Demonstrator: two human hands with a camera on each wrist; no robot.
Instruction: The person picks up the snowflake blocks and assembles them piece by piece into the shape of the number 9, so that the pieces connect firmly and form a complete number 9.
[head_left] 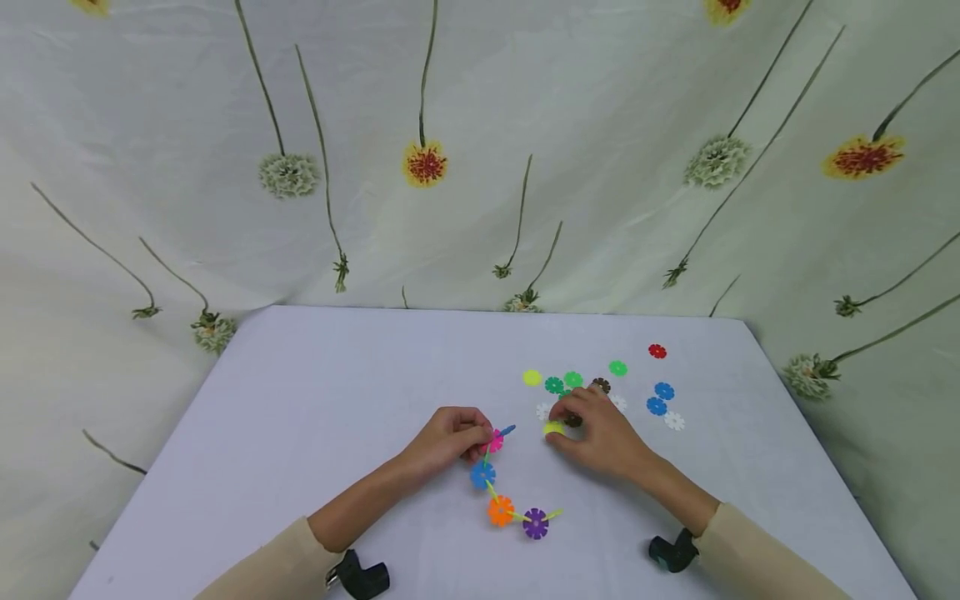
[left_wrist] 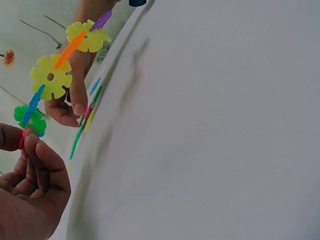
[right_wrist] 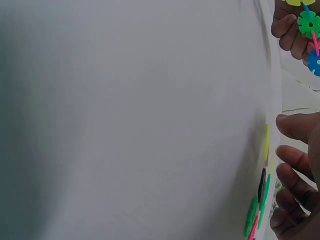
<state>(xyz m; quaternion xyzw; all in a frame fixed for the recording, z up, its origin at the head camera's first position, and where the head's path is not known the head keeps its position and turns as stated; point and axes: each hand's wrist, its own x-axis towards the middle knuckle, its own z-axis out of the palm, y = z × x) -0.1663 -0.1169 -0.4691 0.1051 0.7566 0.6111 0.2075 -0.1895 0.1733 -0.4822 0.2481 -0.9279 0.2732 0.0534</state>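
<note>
In the head view my left hand (head_left: 453,433) pinches a pink snowflake disc (head_left: 496,442) near the upper end of a chain of interlocking discs. A blue disc (head_left: 483,475), an orange disc (head_left: 501,511) and a purple disc (head_left: 536,523) hang along it, joined by green and yellow discs seen edge-on. The left wrist view shows a yellow disc (left_wrist: 51,77) of the chain face-on. Over the table, my right hand (head_left: 603,433) reaches down to a loose yellow disc (head_left: 553,427). Its thumb and fingers are apart beside that disc in the right wrist view (right_wrist: 300,165).
Loose discs lie on the white table (head_left: 360,367) beyond and around the right hand: a yellow one (head_left: 532,377), several green, brown and white ones, two blue ones (head_left: 664,390) and a red one (head_left: 657,351). A flower-print cloth (head_left: 480,225) hangs behind.
</note>
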